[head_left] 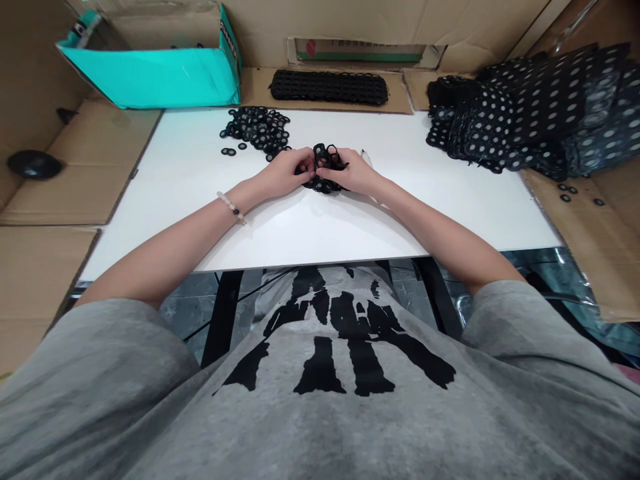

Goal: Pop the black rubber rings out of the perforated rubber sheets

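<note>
Over the white table (280,233), my two hands meet at a bunched black piece full of round holes (325,187). Both hold it: my left hand (291,170) pinches its left side between thumb and fingers, and my right hand (354,172) grips its right side, thumb across the front. Thin black loops stick up between the hands. Partly behind my right hand lies a white, pointed item (367,158) whose kind I cannot make out. Just beyond my left hand spreads a pile of small black rings with pale centres (257,127). My fingertips partly hide the held piece.
A turquoise box (160,77) stands at the back left. A flat black perforated stack (330,87) lies on cardboard at the back. Black sheets with pale dots (540,113) are heaped at right, near several loose rings (565,193). A dark oval object (34,165) sits far left.
</note>
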A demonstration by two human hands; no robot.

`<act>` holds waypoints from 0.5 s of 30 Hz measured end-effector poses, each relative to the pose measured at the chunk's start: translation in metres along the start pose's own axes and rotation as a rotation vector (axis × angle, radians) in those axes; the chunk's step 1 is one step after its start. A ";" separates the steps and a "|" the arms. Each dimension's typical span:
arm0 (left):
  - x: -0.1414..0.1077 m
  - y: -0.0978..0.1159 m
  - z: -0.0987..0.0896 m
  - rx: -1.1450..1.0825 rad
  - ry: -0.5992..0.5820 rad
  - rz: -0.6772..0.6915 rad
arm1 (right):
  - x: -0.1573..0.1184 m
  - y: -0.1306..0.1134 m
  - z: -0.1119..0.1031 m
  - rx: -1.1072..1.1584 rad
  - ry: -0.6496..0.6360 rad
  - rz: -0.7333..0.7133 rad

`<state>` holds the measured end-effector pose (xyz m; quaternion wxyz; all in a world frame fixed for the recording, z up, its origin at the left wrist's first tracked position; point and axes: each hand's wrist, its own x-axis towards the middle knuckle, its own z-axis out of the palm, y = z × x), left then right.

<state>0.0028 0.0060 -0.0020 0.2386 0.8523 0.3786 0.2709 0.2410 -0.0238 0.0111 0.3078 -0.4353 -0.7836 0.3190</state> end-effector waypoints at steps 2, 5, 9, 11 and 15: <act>0.000 -0.002 0.000 0.007 -0.006 0.002 | 0.001 0.004 0.001 0.009 0.003 0.011; 0.000 -0.006 0.001 0.011 -0.007 0.005 | 0.003 0.011 0.002 0.027 0.012 0.022; 0.000 -0.008 0.002 0.004 -0.003 -0.009 | 0.005 0.020 0.002 0.027 0.016 0.020; 0.001 -0.008 0.002 0.004 -0.007 -0.021 | 0.006 0.024 0.002 0.022 0.014 0.012; 0.002 -0.005 0.002 0.008 -0.026 -0.024 | 0.007 0.030 0.001 0.033 0.010 -0.007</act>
